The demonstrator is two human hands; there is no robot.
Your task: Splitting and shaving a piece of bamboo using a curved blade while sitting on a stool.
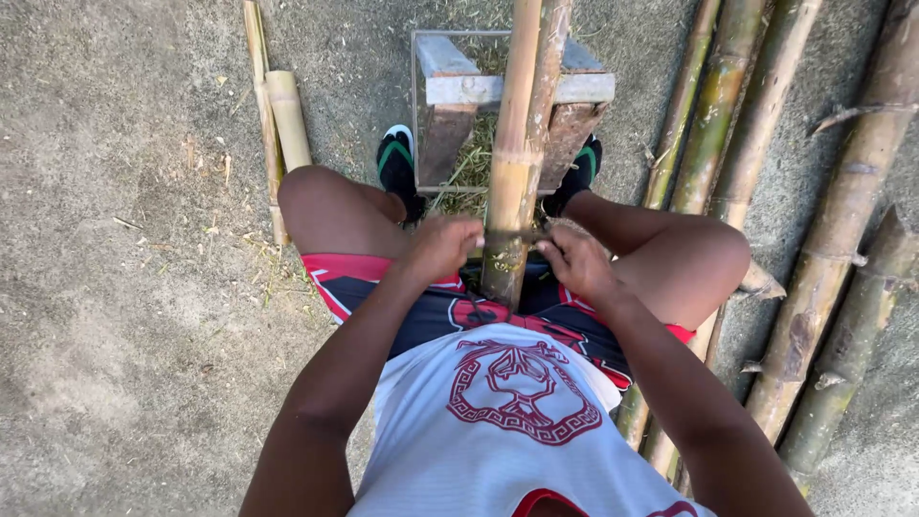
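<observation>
A short bamboo piece point(287, 120) lies on the ground at the left. Your left hand point(442, 247) and right hand point(572, 260) each grip one end of a blade point(512, 235) pressed across the bamboo pole point(512, 153) between your knees. More bamboo poles point(842, 239) lie at the right.
</observation>
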